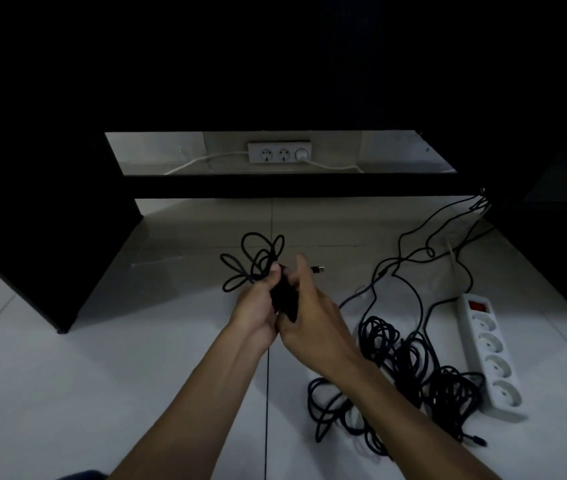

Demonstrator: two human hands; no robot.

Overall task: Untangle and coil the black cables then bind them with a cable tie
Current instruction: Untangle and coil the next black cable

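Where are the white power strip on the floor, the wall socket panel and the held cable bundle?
white power strip (491,358): head view, middle of its body, between sockets.
wall socket panel (279,152): head view, centre of its faceplate.
held cable bundle (257,261): head view, loops sticking out above the hands.

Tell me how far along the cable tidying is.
Done: one small bundle of black cable is gathered, loops sticking out. In hand: the left hand and right hand grip that bundle together; whether a tie is on it cannot be seen. Left: the big tangle of black cables on the floor beside the white power strip, uncoiled and unbound.
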